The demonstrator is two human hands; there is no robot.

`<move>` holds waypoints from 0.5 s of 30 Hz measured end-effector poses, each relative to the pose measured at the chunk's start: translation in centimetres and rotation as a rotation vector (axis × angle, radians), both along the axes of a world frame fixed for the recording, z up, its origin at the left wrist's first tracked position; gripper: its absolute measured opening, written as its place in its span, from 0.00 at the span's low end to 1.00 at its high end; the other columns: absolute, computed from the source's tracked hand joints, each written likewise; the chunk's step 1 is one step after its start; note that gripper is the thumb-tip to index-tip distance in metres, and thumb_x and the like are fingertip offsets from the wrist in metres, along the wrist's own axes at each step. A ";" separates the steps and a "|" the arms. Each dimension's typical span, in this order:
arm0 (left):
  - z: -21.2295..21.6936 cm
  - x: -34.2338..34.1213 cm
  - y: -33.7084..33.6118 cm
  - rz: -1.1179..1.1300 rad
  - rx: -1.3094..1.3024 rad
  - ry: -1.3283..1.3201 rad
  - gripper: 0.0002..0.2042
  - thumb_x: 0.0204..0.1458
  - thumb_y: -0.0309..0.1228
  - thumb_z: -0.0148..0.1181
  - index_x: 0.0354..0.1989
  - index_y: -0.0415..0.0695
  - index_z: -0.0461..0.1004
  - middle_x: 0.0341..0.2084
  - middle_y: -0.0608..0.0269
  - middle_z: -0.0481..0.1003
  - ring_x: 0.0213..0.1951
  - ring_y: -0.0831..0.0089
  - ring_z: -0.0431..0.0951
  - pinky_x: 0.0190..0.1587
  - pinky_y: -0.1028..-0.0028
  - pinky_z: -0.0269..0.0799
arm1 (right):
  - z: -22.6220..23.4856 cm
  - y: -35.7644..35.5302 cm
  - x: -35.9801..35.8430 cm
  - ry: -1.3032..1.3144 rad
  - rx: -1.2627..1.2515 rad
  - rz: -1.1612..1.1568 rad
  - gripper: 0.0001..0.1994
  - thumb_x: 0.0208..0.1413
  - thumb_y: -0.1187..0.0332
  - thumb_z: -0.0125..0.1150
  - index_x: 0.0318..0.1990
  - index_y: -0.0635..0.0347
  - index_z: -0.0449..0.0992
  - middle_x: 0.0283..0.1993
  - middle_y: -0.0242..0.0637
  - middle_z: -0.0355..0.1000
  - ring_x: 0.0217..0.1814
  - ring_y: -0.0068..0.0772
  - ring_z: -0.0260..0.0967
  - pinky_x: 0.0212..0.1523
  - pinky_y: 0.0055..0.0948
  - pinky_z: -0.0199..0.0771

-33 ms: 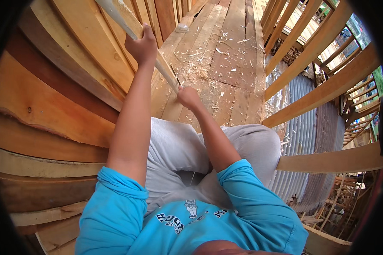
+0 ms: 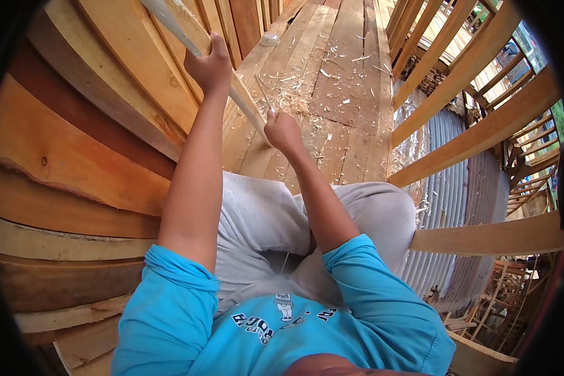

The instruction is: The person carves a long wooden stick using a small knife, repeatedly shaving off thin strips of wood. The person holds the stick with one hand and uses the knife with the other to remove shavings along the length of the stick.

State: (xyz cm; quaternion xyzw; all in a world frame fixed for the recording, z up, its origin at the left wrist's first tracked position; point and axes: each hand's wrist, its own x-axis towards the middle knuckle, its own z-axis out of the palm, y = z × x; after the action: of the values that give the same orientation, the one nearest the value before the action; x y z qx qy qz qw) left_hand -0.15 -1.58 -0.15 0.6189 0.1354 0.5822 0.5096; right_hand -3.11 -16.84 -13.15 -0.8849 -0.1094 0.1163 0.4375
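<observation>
A long pale wooden pole slants from the upper left down toward my knees. My left hand is closed around it partway along, thumb pointing up the pole. Beside the pole's lower end, my right hand is closed on the handle of a knife. The thin blade points up and away from me, a little to the right of the pole. My fingers hide most of the handle. The pole looks whitish at its upper end and bare wood lower down.
Curled wood shavings lie scattered over the plank floor. A wall of upright boards runs close on my left. Wooden railing slats stand at the right, with a corrugated metal roof beyond. A small clear object rests ahead.
My right hand has shifted slightly to the right with the knife. The blade now stands apart from the pole, where before it lay along it. My left hand has stayed in place.
</observation>
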 end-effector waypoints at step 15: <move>0.2 0.5 -1.2 -0.097 -0.055 -0.012 0.14 0.52 0.29 0.59 0.40 0.30 0.71 0.29 0.54 0.77 0.31 0.67 0.78 0.37 0.70 0.73 | -0.1 -0.7 0.5 -0.187 0.134 -0.069 0.23 0.65 0.56 0.43 0.39 0.73 0.74 0.36 0.63 0.74 0.42 0.63 0.73 0.45 0.51 0.70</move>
State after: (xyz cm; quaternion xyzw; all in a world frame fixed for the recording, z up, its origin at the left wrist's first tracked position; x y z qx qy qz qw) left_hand 0.37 -2.75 0.06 0.6071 0.1180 0.5565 0.5548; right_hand -2.65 -17.52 -13.23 -0.8640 -0.1269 0.0104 0.4871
